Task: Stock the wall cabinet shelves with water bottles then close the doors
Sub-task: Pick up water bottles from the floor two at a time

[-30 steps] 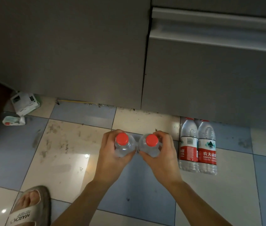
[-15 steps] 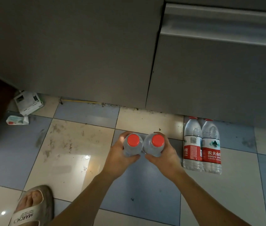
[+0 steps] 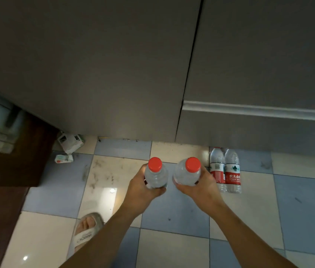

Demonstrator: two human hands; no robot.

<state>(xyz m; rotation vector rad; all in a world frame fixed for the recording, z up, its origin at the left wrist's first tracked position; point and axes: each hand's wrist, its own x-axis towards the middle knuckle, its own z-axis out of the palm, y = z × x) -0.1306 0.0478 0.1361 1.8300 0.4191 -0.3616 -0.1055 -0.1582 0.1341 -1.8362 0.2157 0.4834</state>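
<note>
Now left hand (image 3: 145, 187) wraps one water bottle (image 3: 155, 176), right hand (image 3: 199, 187) wraps another (image 3: 188, 174); both upright, caps up, ready for shelving. Two spare bottles (image 3: 225, 171) stand just right of right hand. Cabinet doors (image 3: 95, 64) look closed, probably.

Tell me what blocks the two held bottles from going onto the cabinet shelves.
The grey cabinet doors ahead are shut, so no shelf shows. The left hand and right hand each grip a bottle, leaving neither free.
</note>
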